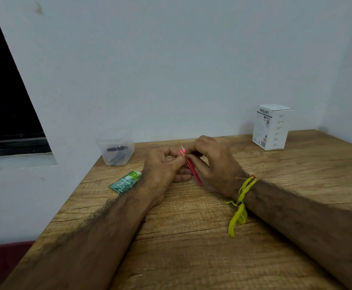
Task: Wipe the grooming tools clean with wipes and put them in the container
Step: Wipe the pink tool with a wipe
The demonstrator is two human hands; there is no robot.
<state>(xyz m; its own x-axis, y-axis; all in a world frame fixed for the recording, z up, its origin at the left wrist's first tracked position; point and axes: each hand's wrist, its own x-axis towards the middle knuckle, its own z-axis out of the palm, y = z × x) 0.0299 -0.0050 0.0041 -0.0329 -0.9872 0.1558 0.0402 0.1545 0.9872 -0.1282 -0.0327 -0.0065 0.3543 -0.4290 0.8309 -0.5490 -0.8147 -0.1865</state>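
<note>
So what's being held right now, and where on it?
Red tweezers: the right hand and the left hand both pinch them near the upper tip end; the lower end sticks out free.

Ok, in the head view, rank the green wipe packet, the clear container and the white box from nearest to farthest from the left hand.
1. green wipe packet, just left of the left hand.
2. clear container, at the table's far-left corner.
3. white box, far right, by the wall.

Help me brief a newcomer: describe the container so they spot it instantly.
Start at the wooden table and go to its far left corner by the wall. There stands the container, a clear plastic tub holding dark tools, unlike the flat green sachet nearby.
</note>
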